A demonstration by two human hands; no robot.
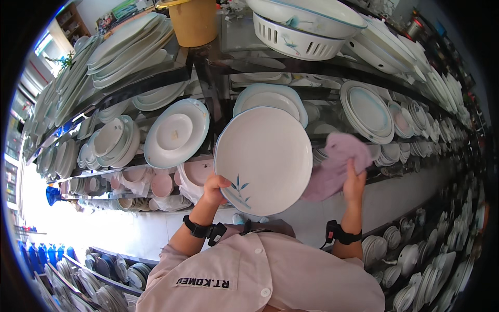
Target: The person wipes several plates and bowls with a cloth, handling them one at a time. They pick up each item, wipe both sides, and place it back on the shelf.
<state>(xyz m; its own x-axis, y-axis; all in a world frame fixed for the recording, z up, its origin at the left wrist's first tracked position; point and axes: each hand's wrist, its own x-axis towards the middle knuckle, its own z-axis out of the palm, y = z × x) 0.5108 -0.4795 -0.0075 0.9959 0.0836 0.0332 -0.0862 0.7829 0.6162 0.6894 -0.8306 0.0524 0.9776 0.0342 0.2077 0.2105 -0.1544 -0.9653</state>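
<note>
A large round white plate with a thin blue rim and a painted blue leaf sprig faces up before my chest. My left hand grips its lower left edge, thumb on the face and the other fingers mostly hidden behind it. To the right of the plate, my right hand holds a crumpled pink cloth, somewhat blurred. The cloth's lower part hangs close to the plate's right edge; whether they touch I cannot tell. Just beyond the plate, a squarish pale-blue-rimmed plate stands on the shelf, partly covered by it.
Glass shelves with dark edges cross in front, crowded with dishes. A blue-rimmed oval dish leans at left, round plates at right. On top stand a yellow bucket and a slotted white bowl. More stacked dishes are behind me.
</note>
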